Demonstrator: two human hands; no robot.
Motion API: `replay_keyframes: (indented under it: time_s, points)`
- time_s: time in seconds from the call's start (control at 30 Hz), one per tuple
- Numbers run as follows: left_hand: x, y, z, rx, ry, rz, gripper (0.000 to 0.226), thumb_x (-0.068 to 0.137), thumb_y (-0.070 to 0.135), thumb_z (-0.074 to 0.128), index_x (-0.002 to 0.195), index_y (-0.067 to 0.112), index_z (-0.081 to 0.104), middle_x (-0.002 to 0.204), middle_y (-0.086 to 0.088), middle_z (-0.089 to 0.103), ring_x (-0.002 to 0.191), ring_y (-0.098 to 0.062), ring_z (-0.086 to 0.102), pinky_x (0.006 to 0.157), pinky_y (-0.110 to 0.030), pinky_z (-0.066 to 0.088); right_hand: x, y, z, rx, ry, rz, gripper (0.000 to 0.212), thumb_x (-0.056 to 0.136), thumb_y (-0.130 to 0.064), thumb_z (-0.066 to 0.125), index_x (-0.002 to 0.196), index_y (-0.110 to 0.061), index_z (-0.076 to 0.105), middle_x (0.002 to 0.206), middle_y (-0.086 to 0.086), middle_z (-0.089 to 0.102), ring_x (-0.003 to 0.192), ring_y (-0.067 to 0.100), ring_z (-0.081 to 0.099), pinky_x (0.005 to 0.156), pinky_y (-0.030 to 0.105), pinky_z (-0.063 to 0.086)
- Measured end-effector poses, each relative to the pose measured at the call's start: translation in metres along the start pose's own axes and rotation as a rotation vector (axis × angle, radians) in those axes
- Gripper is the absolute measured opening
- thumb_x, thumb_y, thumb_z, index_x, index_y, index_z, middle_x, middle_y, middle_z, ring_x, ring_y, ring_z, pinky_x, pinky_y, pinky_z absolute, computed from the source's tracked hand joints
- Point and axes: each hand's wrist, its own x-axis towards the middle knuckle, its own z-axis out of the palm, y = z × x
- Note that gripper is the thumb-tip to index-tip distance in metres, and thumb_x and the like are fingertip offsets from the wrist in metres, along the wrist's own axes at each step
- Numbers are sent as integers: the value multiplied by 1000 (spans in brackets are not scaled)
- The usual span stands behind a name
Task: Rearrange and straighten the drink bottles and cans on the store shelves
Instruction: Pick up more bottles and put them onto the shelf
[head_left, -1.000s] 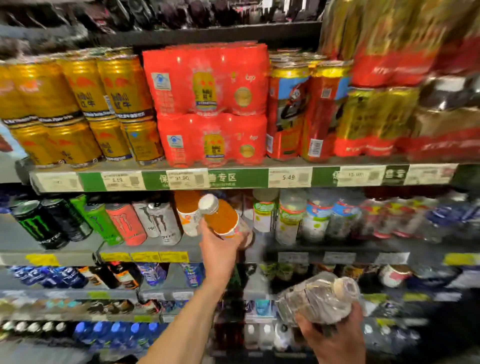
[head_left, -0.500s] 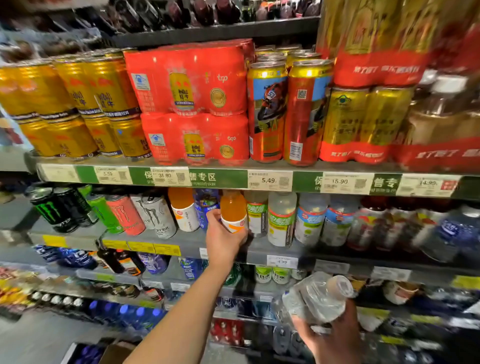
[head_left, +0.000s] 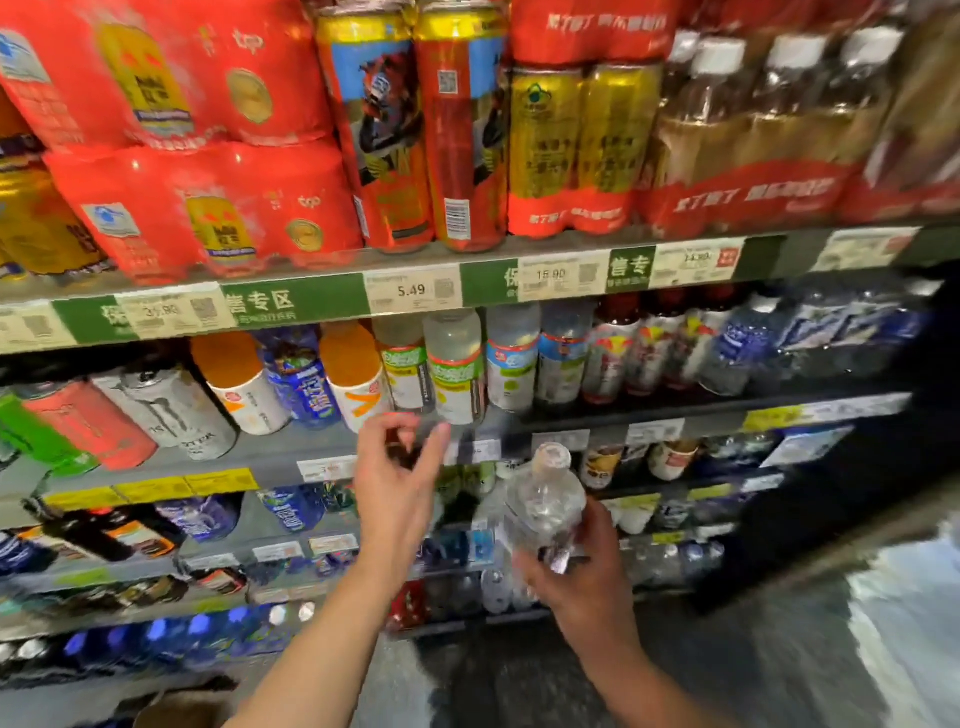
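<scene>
An orange drink bottle (head_left: 353, 371) with a white label stands upright on the second shelf (head_left: 291, 457), between a blue bottle (head_left: 306, 384) and green-labelled clear bottles (head_left: 454, 369). My left hand (head_left: 400, 473) hangs just below and in front of it, fingers apart, holding nothing. My right hand (head_left: 576, 566) grips a clear plastic bottle (head_left: 543, 501) from below, neck tilted up, in front of the lower shelves.
The top shelf carries red can multipacks (head_left: 208, 140), tall red cans (head_left: 415, 130) and shrink-wrapped gold cans (head_left: 576, 150). Energy drink cans (head_left: 171, 410) lean at the left of the second shelf. Price tags (head_left: 413, 288) line the shelf edges. Lower shelves hold several more bottles.
My left hand let go of the orange bottle, which now stands on the second shelf, and drew back down. The right hand raised the clear bottle. The view moved closer and right.
</scene>
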Motion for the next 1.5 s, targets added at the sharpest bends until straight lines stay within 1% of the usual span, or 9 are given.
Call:
replay_keyframes:
  time_s: [0.17,0.3,0.5,0.67,0.83,1.0,1.2,1.37,1.5]
  points:
    - [-70,2,18,6,-590,-199,80,47,65,90,113,33,59,100,10,74,91,-6,70,79,-23,57,-16,2,-4,-85,107,-49,69,63,-12,91,117,-38,56,111,-32,61,102,-12,58,82,5,43]
    - [-87,-5,29,95,-618,-228,74,52,29,95,117,21,61,96,13,74,81,11,67,71,-8,50,-30,27,-8,-161,115,-39,76,61,-25,88,131,-25,57,117,-12,61,112,6,59,92,28,51]
    - [-95,-15,49,138,-574,-218,53,62,6,93,103,22,62,93,10,72,79,7,67,67,-6,46,-15,43,-51,-104,-182,115,80,67,-53,84,136,-31,50,126,-16,59,114,-3,56,94,14,47]
    - [-107,-28,87,173,-471,-239,62,64,2,92,115,7,58,106,-1,71,93,-14,67,74,-5,46,42,96,-115,-18,123,326,26,95,-37,64,111,-18,60,93,-6,65,88,14,62,66,13,45]
    - [-129,-32,140,190,-368,-315,55,69,6,90,115,11,61,109,-4,73,101,-20,71,84,-37,58,117,165,-166,-304,135,354,39,93,-40,64,116,-8,59,101,4,64,96,24,62,70,24,35]
    - [-147,-41,190,237,-256,-372,64,62,21,97,115,20,62,109,1,73,101,-15,70,84,-41,58,178,193,-179,-307,129,289,41,86,-25,75,116,-2,61,100,-1,60,92,17,58,66,16,29]
    - [-163,-50,223,166,-170,-386,53,67,-5,88,110,10,62,103,-6,73,89,-7,67,70,-12,50,229,240,-159,-254,217,360,78,75,-33,82,139,-4,48,134,16,57,120,34,57,94,38,48]
    - [-174,-68,238,144,-114,-404,52,68,-12,84,106,11,58,95,0,68,75,10,62,65,-6,48,248,267,-146,-222,230,327,90,77,-23,81,151,-9,32,147,16,46,137,32,43,112,41,39]
    - [-178,-79,240,126,-76,-433,54,66,-10,85,109,12,60,97,1,70,80,7,64,67,-8,49,248,274,-134,-391,251,249,78,75,-25,80,142,-7,45,127,17,49,122,35,48,97,41,46]
